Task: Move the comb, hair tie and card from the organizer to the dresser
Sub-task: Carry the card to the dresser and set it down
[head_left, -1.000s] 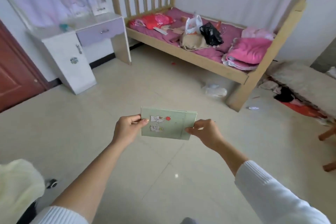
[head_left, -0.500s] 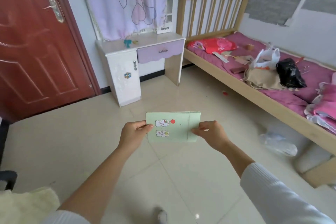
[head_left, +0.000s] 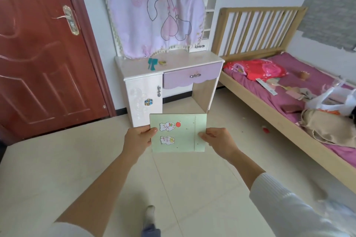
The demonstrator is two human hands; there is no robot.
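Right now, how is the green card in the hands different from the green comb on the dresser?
The card is pale green with little cartoon pictures; the comb is darker teal and plain. The card is held up by the left hand and right hand; the comb lies on the dresser top, untouched. The card looks bigger here. Both are greenish.

**Dresser, bed and floor**

A white dresser [head_left: 169,67] with a lilac drawer stands on the pale tiled floor [head_left: 57,169]. On its top lie a teal comb [head_left: 152,63] and, just beside it, a small yellowish item [head_left: 162,62]. To its right, a wooden bed [head_left: 269,106] carries a red pillow [head_left: 256,68], bags and scattered clutter.
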